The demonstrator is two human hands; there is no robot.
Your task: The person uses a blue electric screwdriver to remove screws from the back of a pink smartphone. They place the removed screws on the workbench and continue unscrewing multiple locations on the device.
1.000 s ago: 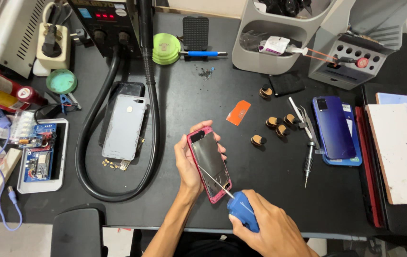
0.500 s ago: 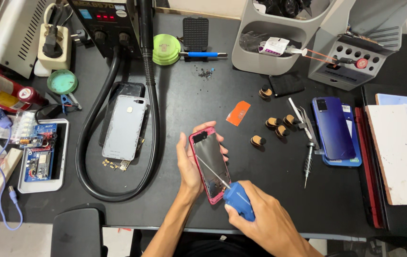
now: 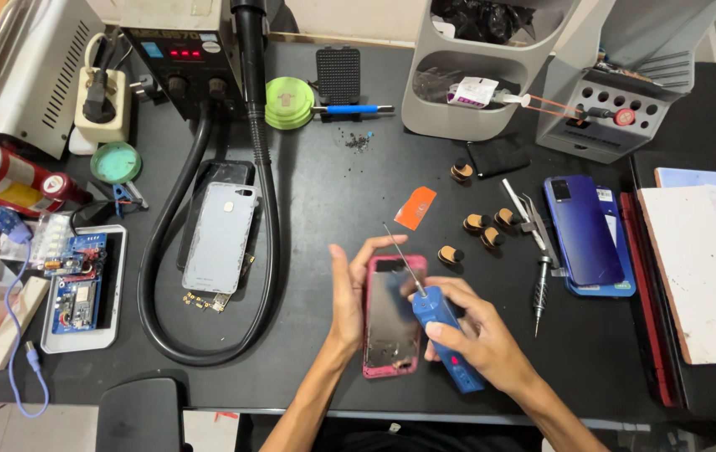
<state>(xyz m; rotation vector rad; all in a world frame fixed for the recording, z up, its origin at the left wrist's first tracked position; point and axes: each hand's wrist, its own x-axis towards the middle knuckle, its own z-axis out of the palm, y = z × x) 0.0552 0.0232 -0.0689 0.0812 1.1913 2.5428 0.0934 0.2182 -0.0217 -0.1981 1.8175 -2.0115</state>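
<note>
1. Left hand point(image 3: 349, 297) grips pink phone point(image 3: 393, 316) – mid-desk point(image 3: 333, 192), left of blue phone point(image 3: 585, 234).
2. Right hand point(image 3: 479, 339) clenches blue screwdriver point(image 3: 441, 331), tip lifted off phone.
3. Prob. mid-unscrewing – next needs tip seated w/ care.

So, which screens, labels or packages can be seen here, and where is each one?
Red digit display: small dark rectangle on the black station, top left.
White labelled packet: inside the grey organiser, top centre.
Red can with printed label: lying at the left edge.
Pink phone: glossy dark face, held by the left hand.
</note>
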